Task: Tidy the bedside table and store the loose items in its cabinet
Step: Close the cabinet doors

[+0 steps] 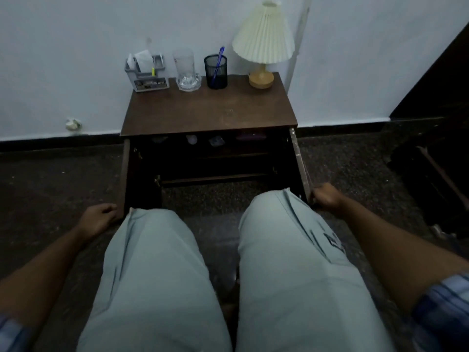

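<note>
Bedside table (208, 107) stood against the wall with both cabinet doors swung wide, the left hand (100, 218) curled round the outer edge of the left door (124, 174), the right hand (327, 196) gripping the right door (299, 158), the person's knees filling the floor between them, and loose items (215, 141) lying dim on its upper shelf.

pale bluish-white wall (76, 47) across the whole back, plain and evenly lit. black skirting (50, 143) along its foot, meeting a dark speckled floor (63, 179). small crumpled whitish lump (73, 124) low on the wall at left, just above the skirting, too blurred to identify. thin pale conduit (300, 26) up the wall right of centre, slightly tilted. upright lamp (264, 34) in front of it, cream pleated shade over a rounded light wooden base. dark furniture (436, 118) along the right edge, details lost in shadow.
</note>
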Tool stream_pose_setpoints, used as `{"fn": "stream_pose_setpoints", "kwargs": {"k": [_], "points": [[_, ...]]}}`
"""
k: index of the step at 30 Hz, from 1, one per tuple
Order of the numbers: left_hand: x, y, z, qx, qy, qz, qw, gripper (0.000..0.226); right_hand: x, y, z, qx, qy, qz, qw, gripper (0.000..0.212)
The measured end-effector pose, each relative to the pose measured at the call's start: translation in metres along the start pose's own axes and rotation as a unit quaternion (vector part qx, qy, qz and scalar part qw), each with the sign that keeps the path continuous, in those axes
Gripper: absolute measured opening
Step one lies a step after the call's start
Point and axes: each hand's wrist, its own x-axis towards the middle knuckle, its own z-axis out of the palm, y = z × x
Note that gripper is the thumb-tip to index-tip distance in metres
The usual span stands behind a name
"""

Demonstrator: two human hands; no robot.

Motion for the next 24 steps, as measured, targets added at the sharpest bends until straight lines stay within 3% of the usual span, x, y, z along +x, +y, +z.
{"fn": "stream_pose_setpoints", "kwargs": {"k": [4,8,10,16,20,24], "points": [[-0.012,0.023,0.011,0.029,-0.023,0.041,0.998,0.016,-0.012,-0.004,0.010,-0.068,-0.068,-0.045,0.994,0.020],[-0.017,0.040,0.021,0.055,-0.084,0.068,0.993,0.014,-0.004,-0.018,0.025,-0.170,-0.090,-0.102,0.976,0.035],[-0.018,0.051,0.027,0.032,-0.108,0.079,0.991,0.030,0.002,-0.027,0.035,-0.198,-0.096,-0.126,0.967,0.035],[0.001,0.079,0.058,0.022,-0.102,0.064,0.992,0.017,0.028,-0.045,0.060,-0.221,-0.111,-0.145,0.958,0.026],[0.015,0.102,0.071,0.041,-0.145,0.062,0.987,0.023,0.040,-0.061,0.070,-0.220,-0.138,-0.125,0.958,0.022],[0.027,0.123,0.087,-0.037,-0.202,0.006,0.979,0.027,0.050,-0.083,0.089,-0.198,-0.179,-0.106,0.958,0.025]]}}
